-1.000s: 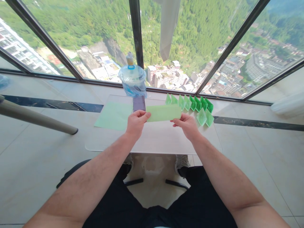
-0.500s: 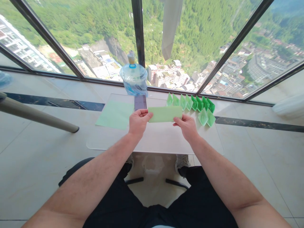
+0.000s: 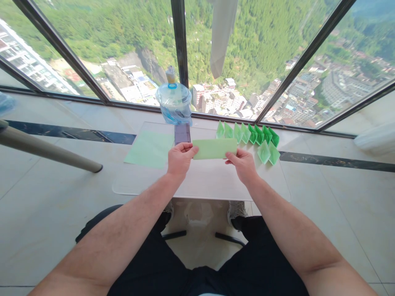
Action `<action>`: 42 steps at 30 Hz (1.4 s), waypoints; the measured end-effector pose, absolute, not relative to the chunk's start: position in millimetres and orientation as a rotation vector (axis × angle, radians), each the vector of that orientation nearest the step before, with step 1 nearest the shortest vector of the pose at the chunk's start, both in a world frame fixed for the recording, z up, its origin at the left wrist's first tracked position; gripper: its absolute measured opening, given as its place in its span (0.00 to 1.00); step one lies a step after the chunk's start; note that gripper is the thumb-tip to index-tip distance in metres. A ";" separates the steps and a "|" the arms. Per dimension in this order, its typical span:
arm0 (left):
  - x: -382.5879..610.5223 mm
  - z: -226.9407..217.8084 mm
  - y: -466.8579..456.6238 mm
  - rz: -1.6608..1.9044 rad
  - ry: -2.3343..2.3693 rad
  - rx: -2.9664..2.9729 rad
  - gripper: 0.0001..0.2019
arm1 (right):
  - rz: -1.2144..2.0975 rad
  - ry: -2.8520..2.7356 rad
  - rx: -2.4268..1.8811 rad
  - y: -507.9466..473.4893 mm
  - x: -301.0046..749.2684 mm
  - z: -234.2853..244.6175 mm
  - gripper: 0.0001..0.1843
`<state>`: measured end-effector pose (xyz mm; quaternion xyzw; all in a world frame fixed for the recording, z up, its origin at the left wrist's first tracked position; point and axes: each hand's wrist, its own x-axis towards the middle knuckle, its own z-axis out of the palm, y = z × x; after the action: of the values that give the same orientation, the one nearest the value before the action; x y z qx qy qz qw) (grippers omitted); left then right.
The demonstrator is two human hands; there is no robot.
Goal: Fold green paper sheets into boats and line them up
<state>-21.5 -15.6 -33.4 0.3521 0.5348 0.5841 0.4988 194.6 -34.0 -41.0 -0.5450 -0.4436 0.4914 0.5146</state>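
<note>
I hold a folded strip of light green paper above a small white table. My left hand pinches its left end with thumb and fingers closed. My right hand pinches its lower right corner. A flat stack of light green sheets lies on the table to the left of my left hand. To the right, several folded green paper boats stand in a row, with two more paler ones in front of them near my right hand.
A dark phone lies on the table beyond my left hand. A large clear water jug stands behind it at the window. A grey pole slants in from the left. My knees in black trousers are below the table.
The view shifted slightly between the oldest frame and now. The paper strip and both hands stay almost still, held in the same pinch.
</note>
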 end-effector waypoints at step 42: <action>-21.7 -35.0 -16.2 1.413 1.310 0.857 0.19 | 1.175 -1.106 -1.308 -34.6 194.2 -41.8 0.15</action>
<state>-21.7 -16.2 -35.0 0.3534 0.5403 0.5828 0.4936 194.2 -34.6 -41.8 -0.5424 -0.4590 0.4875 0.5074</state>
